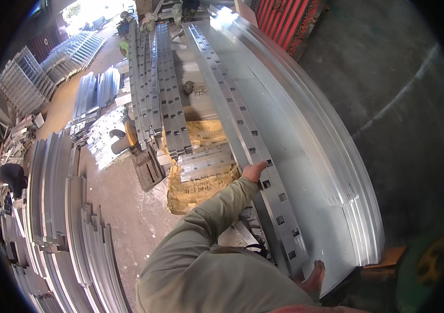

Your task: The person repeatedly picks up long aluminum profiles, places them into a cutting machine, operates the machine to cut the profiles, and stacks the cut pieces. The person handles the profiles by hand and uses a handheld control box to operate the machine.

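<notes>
A long aluminium profile (253,133) with a row of square holes runs lengthwise over a flat metal-topped bench (284,156). My left hand (255,171) grips it partway along, near one of the square holes, with the fingers' undersides hidden. Close by the profile's near end is my right hand (315,278), its raised digits pointing away from me. Part of that hand is hidden, so I cannot see whether it grasps the end. Smooth long metal profiles (323,129) lie stacked along the bench's right side.
More perforated profiles (169,94) rest left of the bench, above a yellow sack (200,191) bearing writing. Profile stacks (55,187) line the left floor. A person (12,176) bends at far left. Ladder-like frames (75,53) stand at the back; a red slatted panel (280,23) leans at upper right.
</notes>
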`<state>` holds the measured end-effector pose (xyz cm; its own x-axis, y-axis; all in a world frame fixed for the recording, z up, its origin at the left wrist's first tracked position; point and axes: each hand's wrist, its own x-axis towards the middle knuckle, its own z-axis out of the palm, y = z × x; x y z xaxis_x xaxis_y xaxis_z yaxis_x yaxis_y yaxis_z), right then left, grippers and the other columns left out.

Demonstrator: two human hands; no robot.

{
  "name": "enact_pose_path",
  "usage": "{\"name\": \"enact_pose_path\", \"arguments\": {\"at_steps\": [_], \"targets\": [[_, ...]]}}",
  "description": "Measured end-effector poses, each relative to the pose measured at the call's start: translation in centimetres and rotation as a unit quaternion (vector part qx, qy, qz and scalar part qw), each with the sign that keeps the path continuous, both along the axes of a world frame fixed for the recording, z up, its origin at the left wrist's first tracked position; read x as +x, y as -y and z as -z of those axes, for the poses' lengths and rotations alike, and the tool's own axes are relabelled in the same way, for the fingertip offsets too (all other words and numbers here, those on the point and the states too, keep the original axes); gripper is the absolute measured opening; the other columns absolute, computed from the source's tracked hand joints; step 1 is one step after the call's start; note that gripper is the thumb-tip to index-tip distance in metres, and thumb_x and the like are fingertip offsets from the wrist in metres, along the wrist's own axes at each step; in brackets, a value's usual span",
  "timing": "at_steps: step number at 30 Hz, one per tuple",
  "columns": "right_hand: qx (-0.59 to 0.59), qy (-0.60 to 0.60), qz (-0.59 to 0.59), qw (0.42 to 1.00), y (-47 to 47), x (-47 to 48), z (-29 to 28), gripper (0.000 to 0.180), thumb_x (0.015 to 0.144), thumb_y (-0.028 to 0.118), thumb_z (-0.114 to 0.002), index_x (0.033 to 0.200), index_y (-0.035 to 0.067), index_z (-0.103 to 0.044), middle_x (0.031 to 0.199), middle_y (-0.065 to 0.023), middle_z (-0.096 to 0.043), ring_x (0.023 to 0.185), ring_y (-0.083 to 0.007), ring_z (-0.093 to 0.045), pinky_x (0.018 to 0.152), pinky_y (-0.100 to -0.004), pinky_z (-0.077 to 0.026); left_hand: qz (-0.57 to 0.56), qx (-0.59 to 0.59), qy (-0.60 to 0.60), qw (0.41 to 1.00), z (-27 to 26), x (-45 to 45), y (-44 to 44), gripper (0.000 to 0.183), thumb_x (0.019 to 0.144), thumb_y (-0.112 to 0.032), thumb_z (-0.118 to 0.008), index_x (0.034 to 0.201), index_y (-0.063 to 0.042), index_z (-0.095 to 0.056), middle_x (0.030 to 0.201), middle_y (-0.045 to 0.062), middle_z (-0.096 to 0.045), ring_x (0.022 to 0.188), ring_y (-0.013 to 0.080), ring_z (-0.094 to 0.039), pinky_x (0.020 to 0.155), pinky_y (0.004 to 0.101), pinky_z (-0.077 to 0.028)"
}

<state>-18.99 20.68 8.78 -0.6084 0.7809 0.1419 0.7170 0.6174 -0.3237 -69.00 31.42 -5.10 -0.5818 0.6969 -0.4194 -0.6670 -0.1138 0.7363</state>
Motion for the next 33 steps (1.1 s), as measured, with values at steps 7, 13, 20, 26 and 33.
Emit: {"name": "enact_pose_path", "arguments": {"at_steps": [7, 13, 20, 26, 33], "targets": [[0.016, -0.238, -0.018, 0.971, -1.7, -9.8, 7.5, 0.107, 0.073, 0.034, -0.089, 0.156, -0.005, -0.033, 0.160, -0.0335, -0.031, 0.149, -0.0507, -0.032, 0.118, -0.0583, -0.034, 0.061, 0.051, 0.065, 0.995, 0.2, -5.0, -1.6, 0.029, 0.093, -0.021, -0.071, 0.114, -0.001, -0.072, 0.103, 0.010, -0.074, 0.088, 0.0256, -0.073, 0.076, 0.0426, -0.061], [-0.063, -0.159, -0.025, 0.985, -3.8, -21.7, 6.3, 0.100, 0.076, 0.028, -0.084, 0.156, -0.006, -0.035, 0.153, -0.0306, -0.043, 0.141, -0.0487, -0.042, 0.119, -0.0554, -0.034, 0.011, 0.111, 0.090, 0.990, 4.7, -13.2, -5.0, 0.033, 0.094, -0.024, -0.072, 0.117, 0.000, -0.068, 0.105, 0.011, -0.073, 0.093, 0.0262, -0.072, 0.081, 0.0422, -0.060], [0.014, -0.130, -0.070, 0.989, -10.4, -36.1, 5.6, 0.080, 0.075, 0.022, -0.083, 0.144, -0.003, -0.050, 0.144, -0.0291, -0.052, 0.133, -0.0475, -0.051, 0.112, -0.0537, -0.042, -0.060, 0.074, -0.042, 0.995, -6.6, -19.1, -1.1, 0.072, 0.098, -0.027, -0.072, 0.153, 0.002, -0.037, 0.133, 0.020, -0.061, 0.106, 0.0282, -0.067, 0.090, 0.0410, -0.057], [0.019, -0.172, -0.090, 0.981, -18.8, -55.8, 8.2, 0.069, 0.075, 0.026, -0.084, 0.132, -0.001, -0.056, 0.126, -0.0218, -0.063, 0.123, -0.0414, -0.057, 0.107, -0.0518, -0.045, 0.050, 0.012, -0.133, 0.990, -4.1, -11.5, 19.2, 0.072, 0.101, -0.024, -0.071, 0.159, -0.001, -0.034, 0.147, 0.020, -0.054, 0.132, 0.0269, -0.056, 0.108, 0.0389, -0.049], [0.070, -0.123, -0.033, 0.989, -25.6, -77.0, 6.4, 0.076, 0.081, 0.033, -0.085, 0.142, 0.002, -0.050, 0.145, -0.0223, -0.053, 0.137, -0.0406, -0.049, 0.114, -0.0496, -0.042, -0.105, -0.375, -0.077, 0.918, 8.9, -2.1, 44.1, 0.073, 0.091, -0.029, -0.079, 0.147, 0.005, -0.049, 0.139, 0.025, -0.060, 0.124, 0.0290, -0.062, 0.101, 0.0407, -0.053]]}}
